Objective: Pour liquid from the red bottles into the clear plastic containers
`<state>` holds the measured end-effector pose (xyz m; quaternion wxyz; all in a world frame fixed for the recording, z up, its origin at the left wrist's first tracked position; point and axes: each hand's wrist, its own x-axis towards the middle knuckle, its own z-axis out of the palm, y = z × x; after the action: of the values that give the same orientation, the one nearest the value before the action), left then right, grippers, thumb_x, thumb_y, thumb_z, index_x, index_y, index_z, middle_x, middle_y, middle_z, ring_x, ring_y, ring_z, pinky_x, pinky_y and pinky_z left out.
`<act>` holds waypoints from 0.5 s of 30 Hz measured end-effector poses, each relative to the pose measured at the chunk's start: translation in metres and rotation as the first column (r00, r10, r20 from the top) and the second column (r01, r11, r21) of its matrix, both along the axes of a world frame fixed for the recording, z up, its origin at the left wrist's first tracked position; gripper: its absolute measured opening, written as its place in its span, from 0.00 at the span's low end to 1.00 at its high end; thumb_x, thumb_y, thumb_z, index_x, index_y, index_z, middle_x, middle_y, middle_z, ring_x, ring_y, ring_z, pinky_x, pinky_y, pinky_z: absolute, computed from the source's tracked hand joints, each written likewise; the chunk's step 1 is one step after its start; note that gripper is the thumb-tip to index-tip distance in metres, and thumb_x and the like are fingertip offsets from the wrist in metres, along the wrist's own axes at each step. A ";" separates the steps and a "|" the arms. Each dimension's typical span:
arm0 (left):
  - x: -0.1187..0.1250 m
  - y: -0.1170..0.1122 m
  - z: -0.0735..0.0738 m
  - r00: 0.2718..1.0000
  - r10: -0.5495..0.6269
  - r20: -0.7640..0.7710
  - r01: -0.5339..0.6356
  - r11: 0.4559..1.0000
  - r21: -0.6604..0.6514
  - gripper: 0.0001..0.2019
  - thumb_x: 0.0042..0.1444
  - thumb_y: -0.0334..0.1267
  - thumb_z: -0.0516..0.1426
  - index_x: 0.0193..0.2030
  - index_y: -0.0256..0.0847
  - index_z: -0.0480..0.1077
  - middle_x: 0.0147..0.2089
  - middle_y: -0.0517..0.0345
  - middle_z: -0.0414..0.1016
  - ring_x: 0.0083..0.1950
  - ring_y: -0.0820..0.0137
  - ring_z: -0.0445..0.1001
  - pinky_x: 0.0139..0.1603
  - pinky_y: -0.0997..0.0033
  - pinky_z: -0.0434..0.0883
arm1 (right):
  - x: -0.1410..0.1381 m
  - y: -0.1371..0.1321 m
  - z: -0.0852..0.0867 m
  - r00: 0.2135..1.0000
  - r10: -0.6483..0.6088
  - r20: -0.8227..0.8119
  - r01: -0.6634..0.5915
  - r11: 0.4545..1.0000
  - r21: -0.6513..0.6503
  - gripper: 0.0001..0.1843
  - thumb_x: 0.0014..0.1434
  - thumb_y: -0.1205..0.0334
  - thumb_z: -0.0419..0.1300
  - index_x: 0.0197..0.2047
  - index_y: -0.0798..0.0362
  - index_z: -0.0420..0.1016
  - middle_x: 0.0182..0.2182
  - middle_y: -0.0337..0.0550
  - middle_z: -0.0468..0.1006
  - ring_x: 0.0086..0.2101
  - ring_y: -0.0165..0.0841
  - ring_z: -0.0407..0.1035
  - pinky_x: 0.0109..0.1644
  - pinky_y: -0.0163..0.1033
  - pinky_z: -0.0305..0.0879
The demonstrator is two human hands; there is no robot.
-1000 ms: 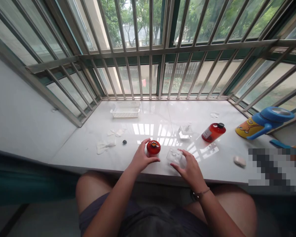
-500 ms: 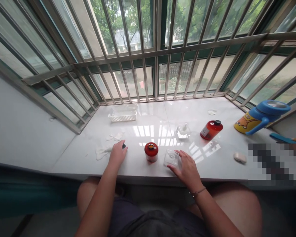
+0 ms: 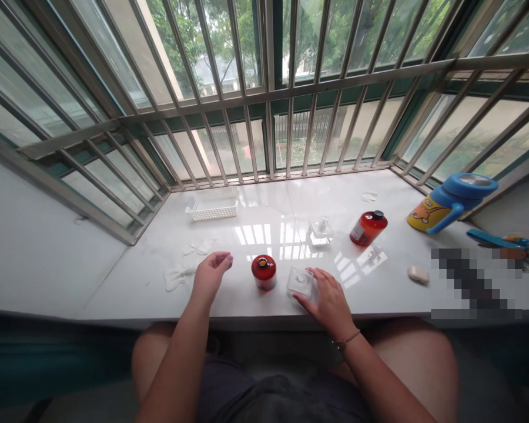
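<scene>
My left hand point(image 3: 210, 275) is closed in a pinch on a small dark cap point(image 3: 231, 263), mostly hidden by the fingers, just above the counter. To its right stands an uncapped red bottle point(image 3: 264, 275), upright, its mouth showing. My right hand point(image 3: 328, 295) rests on the counter with thumb and fingers around the right side of a small clear square glass container point(image 3: 300, 282). A second clear glass container point(image 3: 321, 231), with a knob on top, sits farther back. Behind and right is a red bottle with a black cap point(image 3: 368, 227), which looks tilted.
Crumpled white tissues point(image 3: 178, 277) lie left of my left hand. A white plastic basket point(image 3: 214, 205) stands near the barred window. On the right are a blue and yellow flask point(image 3: 445, 205), a pale eraser-like block point(image 3: 418, 274) and a blue-handled tool point(image 3: 487, 239).
My left hand has lifted slightly and turned, with the cap now mostly covered by its fingers. My right hand stays at the glass container. The whole view has shifted a little.
</scene>
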<state>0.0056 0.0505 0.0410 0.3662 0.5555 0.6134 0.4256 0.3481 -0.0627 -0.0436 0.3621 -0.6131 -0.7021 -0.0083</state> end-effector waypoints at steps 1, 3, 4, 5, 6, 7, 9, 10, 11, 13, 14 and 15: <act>0.009 -0.003 0.003 0.996 -0.002 0.094 0.002 1.000 -0.002 0.28 0.58 0.61 0.66 0.53 0.38 0.80 0.46 0.46 0.87 0.48 0.58 0.85 0.57 0.49 0.82 | 0.000 0.000 0.000 1.000 -0.002 0.001 0.002 1.000 0.000 0.42 0.66 0.33 0.63 0.72 0.52 0.65 0.61 0.58 0.78 0.62 0.53 0.71 0.65 0.61 0.70; 0.027 -0.008 0.012 0.957 -0.001 0.292 0.007 1.000 -0.019 0.30 0.54 0.61 0.70 0.53 0.37 0.81 0.47 0.46 0.87 0.49 0.59 0.85 0.60 0.47 0.81 | 0.000 0.000 0.000 1.000 -0.006 0.001 0.006 1.000 -0.001 0.42 0.66 0.33 0.63 0.71 0.53 0.65 0.60 0.58 0.79 0.62 0.53 0.71 0.64 0.61 0.71; 0.035 -0.010 0.017 0.930 -0.003 0.367 0.015 0.999 -0.030 0.29 0.52 0.59 0.72 0.52 0.37 0.82 0.48 0.46 0.87 0.51 0.59 0.85 0.62 0.47 0.80 | 0.000 0.000 0.001 1.000 -0.008 0.002 0.008 1.000 -0.002 0.42 0.66 0.33 0.63 0.71 0.53 0.66 0.60 0.58 0.79 0.62 0.53 0.71 0.64 0.61 0.71; 0.043 -0.012 0.021 0.910 -0.008 0.414 0.027 0.999 -0.040 0.28 0.52 0.57 0.72 0.51 0.37 0.82 0.49 0.46 0.87 0.52 0.59 0.85 0.64 0.46 0.80 | 0.000 0.000 0.001 1.000 -0.010 0.003 0.010 1.000 -0.004 0.42 0.66 0.33 0.63 0.71 0.53 0.66 0.60 0.58 0.79 0.62 0.53 0.72 0.64 0.60 0.71; 0.049 -0.014 0.025 0.904 -0.017 0.428 0.040 0.998 -0.045 0.26 0.53 0.56 0.72 0.50 0.38 0.83 0.50 0.46 0.87 0.53 0.59 0.85 0.65 0.47 0.79 | 0.000 0.000 0.001 1.000 -0.011 0.004 0.011 1.000 -0.005 0.42 0.66 0.34 0.64 0.71 0.53 0.66 0.60 0.58 0.79 0.62 0.53 0.72 0.64 0.60 0.71; 0.055 -0.015 0.028 0.903 -0.027 0.428 0.052 0.998 -0.047 0.25 0.54 0.56 0.72 0.50 0.38 0.83 0.51 0.46 0.87 0.54 0.58 0.84 0.65 0.47 0.79 | 0.000 0.000 0.001 1.000 -0.012 0.005 0.012 1.000 -0.006 0.42 0.66 0.34 0.64 0.71 0.53 0.66 0.60 0.58 0.79 0.61 0.53 0.72 0.64 0.60 0.71; 0.064 -0.017 0.033 0.906 -0.043 0.421 0.071 0.996 -0.051 0.24 0.55 0.56 0.71 0.48 0.38 0.82 0.50 0.45 0.87 0.54 0.58 0.85 0.64 0.47 0.80 | 0.000 0.000 0.001 1.000 -0.013 0.005 0.013 1.000 -0.007 0.42 0.66 0.34 0.64 0.71 0.53 0.67 0.59 0.58 0.79 0.61 0.52 0.72 0.64 0.60 0.71; 0.066 -0.017 0.034 0.906 -0.046 0.422 0.074 0.996 -0.051 0.24 0.56 0.56 0.71 0.48 0.37 0.81 0.49 0.45 0.87 0.53 0.58 0.85 0.63 0.47 0.80 | 0.000 0.000 0.001 1.000 -0.013 0.002 0.013 1.000 -0.009 0.42 0.66 0.33 0.64 0.71 0.53 0.67 0.59 0.58 0.79 0.61 0.52 0.72 0.65 0.60 0.71; 0.069 -0.017 0.035 0.903 -0.048 0.426 0.076 0.996 -0.050 0.24 0.56 0.56 0.71 0.47 0.37 0.80 0.47 0.45 0.87 0.52 0.58 0.85 0.62 0.47 0.80 | -0.001 0.000 0.002 1.000 -0.013 -0.001 0.013 1.000 -0.011 0.42 0.66 0.33 0.64 0.71 0.53 0.67 0.59 0.58 0.79 0.61 0.52 0.72 0.65 0.60 0.71; 0.071 -0.017 0.036 0.898 -0.056 0.437 0.079 0.996 -0.035 0.24 0.56 0.55 0.71 0.47 0.38 0.77 0.46 0.45 0.87 0.51 0.58 0.86 0.61 0.49 0.80 | -0.001 0.000 0.002 1.000 -0.012 -0.007 0.012 1.000 -0.019 0.42 0.66 0.33 0.64 0.70 0.53 0.67 0.59 0.58 0.79 0.61 0.52 0.71 0.65 0.60 0.70; 0.071 -0.017 0.036 0.900 -0.063 0.431 0.079 0.997 -0.018 0.24 0.57 0.55 0.71 0.49 0.38 0.77 0.46 0.45 0.87 0.51 0.58 0.85 0.60 0.50 0.80 | -0.001 0.000 0.003 1.000 -0.013 -0.008 0.013 1.000 -0.024 0.41 0.66 0.33 0.64 0.70 0.53 0.67 0.59 0.58 0.78 0.61 0.52 0.71 0.65 0.60 0.70; 0.071 -0.017 0.037 0.909 -0.073 0.409 0.079 0.997 0.002 0.24 0.58 0.55 0.70 0.50 0.39 0.76 0.47 0.46 0.87 0.51 0.59 0.85 0.59 0.51 0.81 | -0.001 -0.001 0.003 1.000 -0.014 -0.008 0.013 1.000 -0.028 0.41 0.66 0.33 0.64 0.70 0.53 0.67 0.59 0.58 0.78 0.61 0.52 0.71 0.65 0.59 0.70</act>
<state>0.0762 0.0337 0.0783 0.5066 0.4748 0.5042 0.5135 0.3467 -0.0632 -0.0405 0.3563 -0.6229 -0.6965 0.0015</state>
